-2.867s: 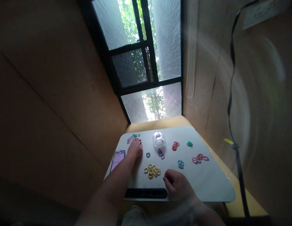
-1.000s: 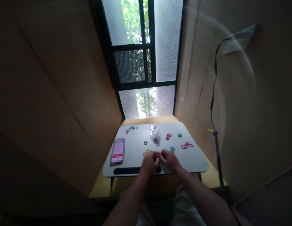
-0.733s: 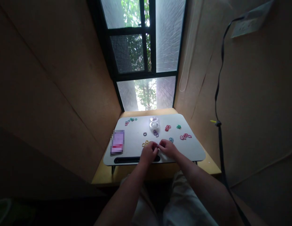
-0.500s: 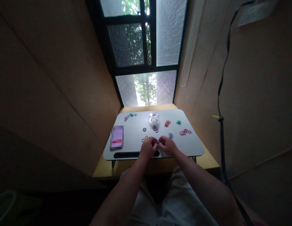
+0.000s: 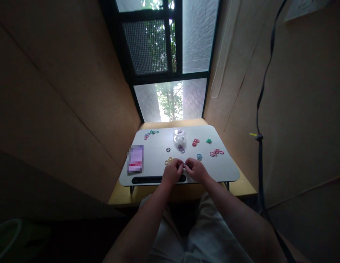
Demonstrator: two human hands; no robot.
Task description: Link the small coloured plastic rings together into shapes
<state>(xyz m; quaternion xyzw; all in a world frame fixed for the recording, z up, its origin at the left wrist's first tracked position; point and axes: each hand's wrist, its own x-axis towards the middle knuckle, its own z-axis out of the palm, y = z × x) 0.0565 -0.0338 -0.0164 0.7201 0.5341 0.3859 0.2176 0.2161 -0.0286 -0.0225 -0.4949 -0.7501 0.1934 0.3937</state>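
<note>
A small piece (image 5: 184,164), too tiny to identify, is pinched by the left hand (image 5: 173,171) and right hand (image 5: 196,170), fingers together; yellow rings (image 5: 170,160) lie beside the left fingers, blue rings (image 5: 199,157) beyond the right ones.

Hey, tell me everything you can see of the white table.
The white table has a smooth-looking top, rounded corners and a thin dark edge. A long black strip runs along its near side, partly hidden by the left hand. Short dark legs raise it above a yellowish wooden surface. It bears groups of small colored rings, a clear container and, at its left, a pixelated phone. The right hand is over it too; whether either touches it is unclear.
</note>
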